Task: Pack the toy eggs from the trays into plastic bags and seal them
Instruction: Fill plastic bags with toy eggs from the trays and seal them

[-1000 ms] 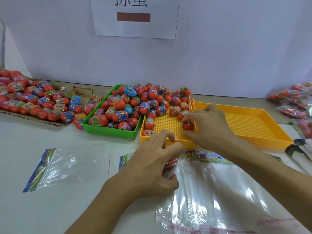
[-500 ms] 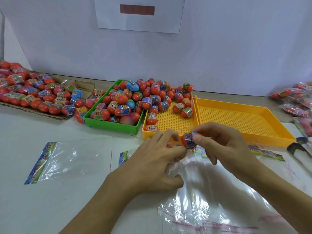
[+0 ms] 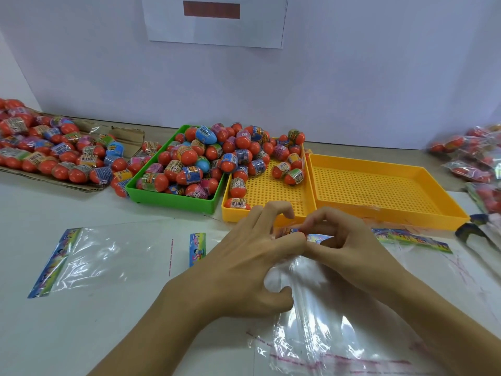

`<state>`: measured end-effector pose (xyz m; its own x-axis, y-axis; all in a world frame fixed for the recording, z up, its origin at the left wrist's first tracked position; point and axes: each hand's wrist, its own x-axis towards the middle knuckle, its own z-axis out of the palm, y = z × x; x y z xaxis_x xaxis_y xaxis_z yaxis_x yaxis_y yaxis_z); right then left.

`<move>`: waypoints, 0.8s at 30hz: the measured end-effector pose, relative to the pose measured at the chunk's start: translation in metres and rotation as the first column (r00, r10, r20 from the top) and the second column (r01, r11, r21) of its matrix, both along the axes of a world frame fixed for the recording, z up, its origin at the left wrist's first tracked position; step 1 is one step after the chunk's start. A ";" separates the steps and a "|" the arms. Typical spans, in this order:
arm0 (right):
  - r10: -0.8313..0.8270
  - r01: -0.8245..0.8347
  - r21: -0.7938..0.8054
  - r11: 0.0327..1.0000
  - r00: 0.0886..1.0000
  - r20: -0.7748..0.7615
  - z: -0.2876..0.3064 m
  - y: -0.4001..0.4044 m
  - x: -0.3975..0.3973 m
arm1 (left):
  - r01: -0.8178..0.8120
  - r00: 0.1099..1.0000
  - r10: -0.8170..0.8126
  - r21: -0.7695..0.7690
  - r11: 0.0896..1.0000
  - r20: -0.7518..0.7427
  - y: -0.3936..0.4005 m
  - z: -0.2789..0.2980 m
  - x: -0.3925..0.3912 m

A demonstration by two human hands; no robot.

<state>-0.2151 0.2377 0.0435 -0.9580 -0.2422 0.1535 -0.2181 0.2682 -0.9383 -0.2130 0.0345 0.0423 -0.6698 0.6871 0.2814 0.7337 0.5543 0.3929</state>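
Right hand [image 3: 349,248] lowers toy egg [image 3: 288,231] to plastic bag [image 3: 311,308] mouth, frame centre, grip pinching egg | left hand [image 3: 252,264] grip clutching bag

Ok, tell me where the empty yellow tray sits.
In the head view, the empty yellow tray sits right of centre, against the egg-holding yellow tray, beyond the right hand.

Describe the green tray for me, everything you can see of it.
The green tray is a shallow rectangular bin that looks like moulded plastic, with small feet under its front edge. It sits flat on the white table, heaped with toy eggs. Its right side meets the yellow tray. Neither hand touches it.
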 end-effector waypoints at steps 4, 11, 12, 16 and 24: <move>0.110 -0.108 0.056 0.993 0.994 -0.024 0.000 0.002 0.005 | -0.038 0.999 0.038 0.008 0.999 -0.021 0.000 -0.002 -0.001; 0.015 0.033 0.221 0.975 0.977 -0.213 -0.004 -0.001 0.009 | -0.048 0.997 0.047 0.021 0.999 0.060 -0.006 0.000 -0.004; -0.001 0.061 0.241 0.969 0.971 -0.241 -0.004 0.000 0.008 | -0.051 0.994 0.047 0.040 0.998 0.096 -0.008 0.001 -0.005; 0.087 -0.015 0.332 0.943 0.975 -0.204 -0.001 0.011 0.007 | -0.086 0.985 0.079 0.039 0.996 0.155 -0.016 0.004 -0.009; 0.081 -0.069 0.159 0.985 0.994 -0.072 0.008 0.016 0.009 | -0.040 0.995 0.039 0.012 0.999 0.095 -0.010 0.000 -0.009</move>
<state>-0.2059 0.2537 0.0513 -0.9228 -0.3400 0.1812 -0.3137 0.3898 -0.8658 -0.2217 0.0241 0.0419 -0.7203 0.6561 0.2250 0.6706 0.5759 0.4676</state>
